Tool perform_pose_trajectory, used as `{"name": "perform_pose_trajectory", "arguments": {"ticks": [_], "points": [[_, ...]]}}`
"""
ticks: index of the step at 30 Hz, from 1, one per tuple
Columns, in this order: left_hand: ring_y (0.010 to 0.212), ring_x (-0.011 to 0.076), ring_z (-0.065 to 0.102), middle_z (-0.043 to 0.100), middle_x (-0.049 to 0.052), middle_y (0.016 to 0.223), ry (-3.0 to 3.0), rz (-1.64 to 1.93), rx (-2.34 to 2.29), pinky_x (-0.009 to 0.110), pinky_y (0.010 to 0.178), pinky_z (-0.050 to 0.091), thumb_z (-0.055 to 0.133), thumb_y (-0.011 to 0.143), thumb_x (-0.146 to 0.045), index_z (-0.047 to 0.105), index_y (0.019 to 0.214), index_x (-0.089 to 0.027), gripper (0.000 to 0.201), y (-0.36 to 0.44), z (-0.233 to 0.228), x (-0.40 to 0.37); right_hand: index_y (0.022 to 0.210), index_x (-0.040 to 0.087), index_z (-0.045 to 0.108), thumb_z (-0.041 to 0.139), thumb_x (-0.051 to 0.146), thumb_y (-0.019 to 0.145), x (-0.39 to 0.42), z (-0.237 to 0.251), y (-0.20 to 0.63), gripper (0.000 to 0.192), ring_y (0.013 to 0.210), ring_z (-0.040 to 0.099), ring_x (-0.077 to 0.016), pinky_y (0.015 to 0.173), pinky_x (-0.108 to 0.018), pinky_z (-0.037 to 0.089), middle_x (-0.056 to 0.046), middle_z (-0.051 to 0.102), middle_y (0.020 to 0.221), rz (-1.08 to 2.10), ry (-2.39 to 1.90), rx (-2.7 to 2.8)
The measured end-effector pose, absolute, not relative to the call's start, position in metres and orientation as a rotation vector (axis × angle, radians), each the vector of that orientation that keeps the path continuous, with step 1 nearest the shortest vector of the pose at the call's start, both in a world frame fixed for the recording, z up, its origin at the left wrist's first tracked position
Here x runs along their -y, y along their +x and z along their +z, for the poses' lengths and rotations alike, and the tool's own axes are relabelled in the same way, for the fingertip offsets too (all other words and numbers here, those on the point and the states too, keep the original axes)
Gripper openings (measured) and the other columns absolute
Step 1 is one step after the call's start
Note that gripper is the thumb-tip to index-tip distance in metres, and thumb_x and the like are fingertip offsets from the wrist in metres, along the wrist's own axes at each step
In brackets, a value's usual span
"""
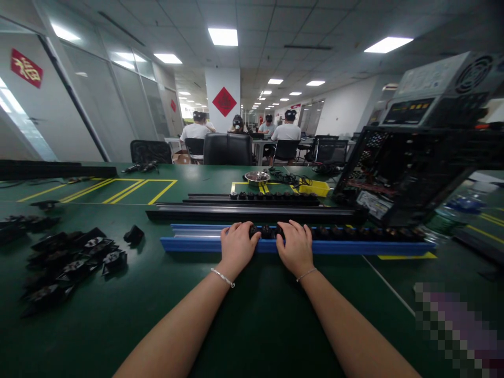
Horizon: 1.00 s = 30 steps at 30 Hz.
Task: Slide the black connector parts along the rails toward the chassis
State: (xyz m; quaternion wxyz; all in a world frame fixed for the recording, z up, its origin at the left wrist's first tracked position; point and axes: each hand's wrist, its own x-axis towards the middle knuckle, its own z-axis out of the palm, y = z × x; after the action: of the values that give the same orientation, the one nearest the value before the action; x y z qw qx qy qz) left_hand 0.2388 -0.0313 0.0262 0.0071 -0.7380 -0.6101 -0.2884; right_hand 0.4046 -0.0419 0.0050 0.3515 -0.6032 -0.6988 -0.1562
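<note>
Pile of black parts (74, 262), loose and jumbled, at the left of the green counter (165, 304). Single black part (134, 235), just right of the pile, apart from it. Blue rail (189, 244), long, lying crosswise; left end bare, pale inner face showing. Left hand (237, 244), one: fingers bent over the rail, thumb and forefinger at a dark piece; whether it pinches or only rests there cannot be told. Small black piece (266, 231), one, in the rail, between the two hands. Right hand (294, 244), one: fingers bent over the rail, thumb beside another dark piece; grip likewise hidden. Row of black pieces (360, 233), set in the rail one beside the next, running to the right. Computer case (417, 173), opened, on the far side near the rail's right end. Handling notes, as judged: each piece best squared to the rail's two walls before any pressure; push even on both sides, fingertips low, lest it tip or jam; spacing matched to the row at right; rail braced by one hand against sliding; fingertips lifted clear for a check of seating.
</note>
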Motion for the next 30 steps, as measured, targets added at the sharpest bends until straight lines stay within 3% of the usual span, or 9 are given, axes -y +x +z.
{"name": "perform_pose_trajectory", "arguments": {"ticks": [7, 30], "points": [[0.123, 0.0205, 0.044, 0.063, 0.007, 0.117, -2.337, -0.851, 1.917, 0.042, 0.102, 0.024, 0.04, 0.087, -0.047, 0.054, 0.116, -0.025, 0.039, 0.237, 0.025, 0.032, 0.112, 0.019, 0.057, 0.043, 0.026, 0.083, 0.043, 0.006, 0.405, 0.033, 0.117, 0.045, -0.0227, 0.105, -0.045, 0.018, -0.007, 0.064, 0.111, -0.395, -1.564, 1.811], [0.119, 0.02, 0.048, 0.063, 0.008, 0.117, -2.25, -0.89, 1.907, 0.045, 0.107, 0.021, 0.038, 0.089, -0.041, 0.055, 0.117, -0.021, 0.038, 0.222, 0.02, 0.03, 0.111, 0.02, 0.058, 0.043, 0.026, 0.082, 0.043, 0.006, 0.405, 0.033, 0.116, 0.045, -0.0238, 0.104, -0.047, 0.02, -0.007, 0.064, 0.111, -0.37, -1.544, 1.802]]}}
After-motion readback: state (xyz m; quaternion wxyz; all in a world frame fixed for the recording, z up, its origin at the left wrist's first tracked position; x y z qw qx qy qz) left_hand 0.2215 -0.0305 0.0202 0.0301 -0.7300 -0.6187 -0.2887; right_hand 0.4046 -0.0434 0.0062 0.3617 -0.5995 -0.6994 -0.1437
